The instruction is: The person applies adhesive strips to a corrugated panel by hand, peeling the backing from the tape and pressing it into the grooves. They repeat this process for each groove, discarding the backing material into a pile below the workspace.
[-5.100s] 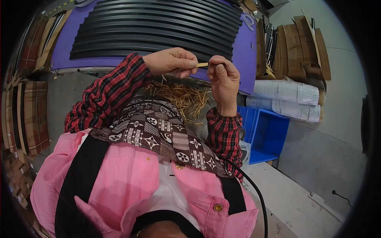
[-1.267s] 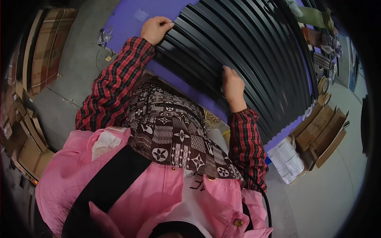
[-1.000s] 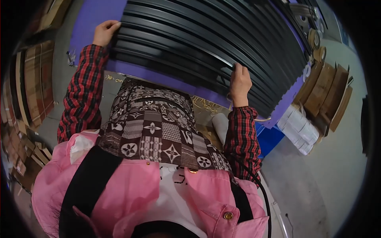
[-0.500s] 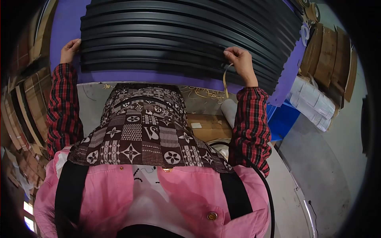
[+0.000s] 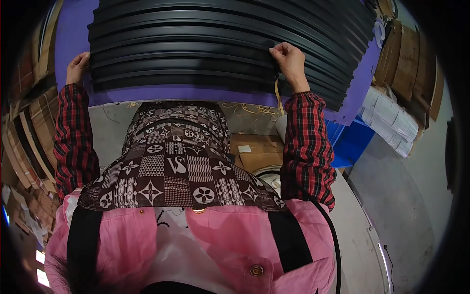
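A black ribbed panel (image 5: 196,54) lies on the purple tabletop (image 5: 161,94) in front of me. My left hand (image 5: 77,67) is closed at the panel's left end, thumb and fingertips pinching its edge. Over the panel's right part, my right hand (image 5: 290,61) is closed, with thumb and forefinger pressed together just above the ribs. A thin yellowish strip (image 5: 279,98) hangs below that hand past the table's near edge. Its upper end goes up under the palm, where the curled fingers hide the grip.
Flattened cardboard (image 5: 409,63) leans at the right beside plastic-wrapped white rolls (image 5: 389,117). A blue bin (image 5: 350,142) stands below the table's right corner. Under the near edge are a cardboard box (image 5: 259,152) and loose yellowish strips (image 5: 249,109). More cardboard (image 5: 36,132) is stacked at the left.
My right hand has moved slightly left and up over the panel, with the strip trailing below. The left hand stays at the panel's end as the view shifts a little.
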A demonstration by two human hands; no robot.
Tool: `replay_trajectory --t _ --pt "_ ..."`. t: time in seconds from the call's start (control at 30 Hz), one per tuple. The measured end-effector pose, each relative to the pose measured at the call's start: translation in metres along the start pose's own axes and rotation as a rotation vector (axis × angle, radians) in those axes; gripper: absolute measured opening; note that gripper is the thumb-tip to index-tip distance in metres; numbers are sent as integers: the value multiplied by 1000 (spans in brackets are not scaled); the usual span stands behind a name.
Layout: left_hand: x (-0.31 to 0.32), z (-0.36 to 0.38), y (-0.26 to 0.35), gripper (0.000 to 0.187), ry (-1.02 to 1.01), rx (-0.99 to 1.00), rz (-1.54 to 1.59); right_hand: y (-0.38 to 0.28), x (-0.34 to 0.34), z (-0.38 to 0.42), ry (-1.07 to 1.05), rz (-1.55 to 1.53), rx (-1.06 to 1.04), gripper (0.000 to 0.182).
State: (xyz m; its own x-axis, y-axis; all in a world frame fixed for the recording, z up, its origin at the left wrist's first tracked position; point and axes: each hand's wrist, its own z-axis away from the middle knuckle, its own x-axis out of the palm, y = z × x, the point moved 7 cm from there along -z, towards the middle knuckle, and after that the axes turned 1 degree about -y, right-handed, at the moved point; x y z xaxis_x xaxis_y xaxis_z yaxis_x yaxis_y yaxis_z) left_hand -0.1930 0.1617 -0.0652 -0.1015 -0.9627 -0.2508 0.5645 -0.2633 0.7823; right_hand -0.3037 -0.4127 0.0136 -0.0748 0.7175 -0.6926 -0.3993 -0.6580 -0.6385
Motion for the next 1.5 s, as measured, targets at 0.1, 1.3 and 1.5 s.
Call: replay_trajectory --t 0.1,1.3,1.5 --pt "1 2 3 18 6 16 16 0 0 -2 -12 70 15 17" --pt "332 102 125 16 -357 722 -834 39 -132 99 -140 -545 253 17" --pt "328 102 126 17 -378 681 -815 68 -203 144 -33 355 238 16"
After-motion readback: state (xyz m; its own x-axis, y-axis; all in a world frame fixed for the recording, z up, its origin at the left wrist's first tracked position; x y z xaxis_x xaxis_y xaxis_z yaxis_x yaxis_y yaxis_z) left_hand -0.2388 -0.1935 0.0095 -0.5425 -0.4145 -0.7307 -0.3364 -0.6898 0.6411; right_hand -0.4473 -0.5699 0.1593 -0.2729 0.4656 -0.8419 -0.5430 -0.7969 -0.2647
